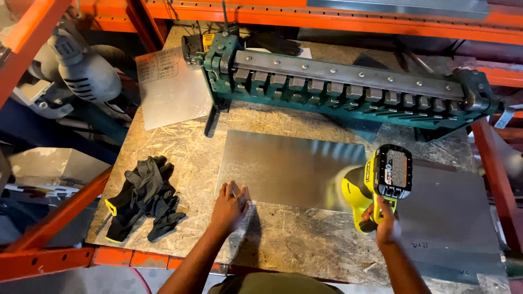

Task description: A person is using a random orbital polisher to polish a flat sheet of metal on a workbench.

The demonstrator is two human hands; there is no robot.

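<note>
Left hand [229, 204] flat on metal sheet [289, 169], no grip; right hand [385, 226] grip on yellow power tool [376, 185]; positioning stage, next needs tool square to sheet.

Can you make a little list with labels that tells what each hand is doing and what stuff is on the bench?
Left hand: left hand pressing flat on the near edge of the shiny rectangular sheet of metal
Right hand: right hand wrapped around the grip of the yellow and black cordless power tool
Surface: rough chipboard benchtop in an orange metal rack
Behind the sheet: long green metal bending brake
Left of the sheet: pair of black work gloves
Far left: grey electric drill
</note>
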